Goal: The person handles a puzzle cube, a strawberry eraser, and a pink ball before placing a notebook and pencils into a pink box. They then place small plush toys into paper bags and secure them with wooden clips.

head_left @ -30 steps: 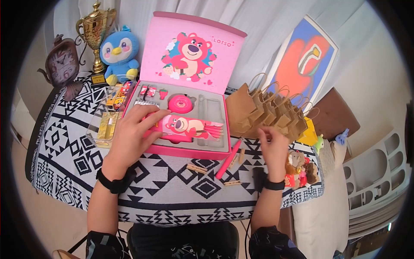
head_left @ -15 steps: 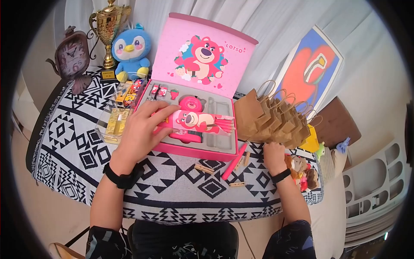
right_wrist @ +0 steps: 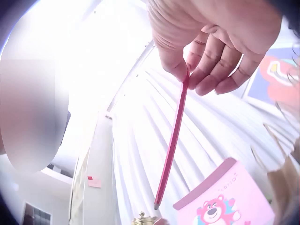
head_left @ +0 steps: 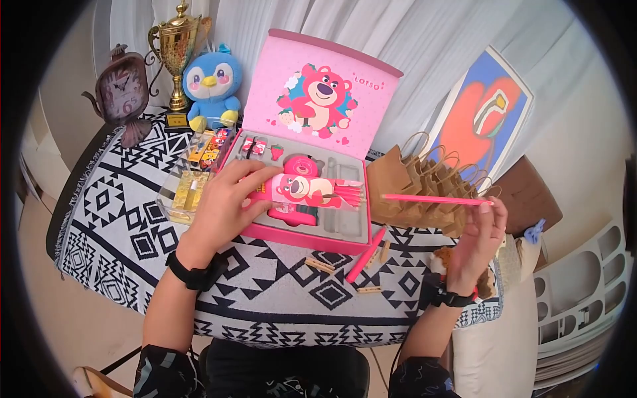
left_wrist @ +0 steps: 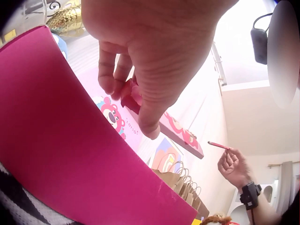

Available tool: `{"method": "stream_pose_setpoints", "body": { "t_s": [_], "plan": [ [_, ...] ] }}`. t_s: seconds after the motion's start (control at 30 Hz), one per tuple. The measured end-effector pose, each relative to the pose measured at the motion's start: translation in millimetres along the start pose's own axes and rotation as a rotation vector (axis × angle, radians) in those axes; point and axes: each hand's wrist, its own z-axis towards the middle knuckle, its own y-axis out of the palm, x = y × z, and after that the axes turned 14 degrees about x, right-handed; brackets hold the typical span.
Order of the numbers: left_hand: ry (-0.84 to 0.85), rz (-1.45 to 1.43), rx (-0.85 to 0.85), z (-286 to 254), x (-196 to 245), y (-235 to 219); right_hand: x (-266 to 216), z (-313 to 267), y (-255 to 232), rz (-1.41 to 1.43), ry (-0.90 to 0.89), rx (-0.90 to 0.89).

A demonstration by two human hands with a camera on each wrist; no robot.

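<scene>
My left hand (head_left: 222, 205) grips one end of a pink bear-printed pencil pack (head_left: 305, 191), held over the open pink gift box (head_left: 298, 237); pencil ends show at the pack's right side. At the right, my right hand (head_left: 476, 245) pinches a pink pencil (head_left: 431, 198) by one end, raised in front of the paper bags and pointing left. The right wrist view shows the pencil (right_wrist: 172, 140) between thumb and fingertips of the hand (right_wrist: 215, 42). In the box tray lie a round pink item (head_left: 300, 166) and small accessories.
A pink pen (head_left: 366, 255) and several wooden clothespins (head_left: 320, 265) lie before the box. Brown paper bags (head_left: 415, 192) stand to its right, small plush toys beyond my right wrist. A blue plush (head_left: 213, 89), trophy (head_left: 178, 60) and clock (head_left: 124, 93) stand back left.
My right hand, lowered beside the bags and toys half a second ago, has risen to the right with a pink pencil in its fingers. My left hand keeps its hold on the pack.
</scene>
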Motion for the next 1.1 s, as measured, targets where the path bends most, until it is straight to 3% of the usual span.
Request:
{"method": "stream_pose_setpoints", "body": {
  "t_s": [0.07,0.27,0.4,0.47,0.53,0.6,0.97,1.1],
  "plan": [
    [0.006,-0.006,0.015,1,1,0,17,-11,7,0.159,0.127,-0.004],
    [-0.028,-0.021,-0.011,1,4,1,39,-35,22,0.173,0.158,0.027],
    [-0.018,-0.014,-0.025,1,4,3,52,-54,28,0.115,0.157,0.018],
    [0.004,0.0,-0.047,3,8,1,54,-65,34,-0.057,0.208,-0.065],
    [-0.042,0.027,-0.097,4,13,-1,58,-78,42,-0.07,0.241,-0.049],
    [-0.026,0.038,-0.118,4,16,0,65,-87,46,-0.081,0.311,-0.181],
    [0.065,0.084,-0.139,1,19,9,68,-107,54,-0.243,0.368,-0.29],
    [-0.038,0.066,-0.126,2,22,8,68,-109,58,-0.159,0.36,-0.307]
  ]
}}
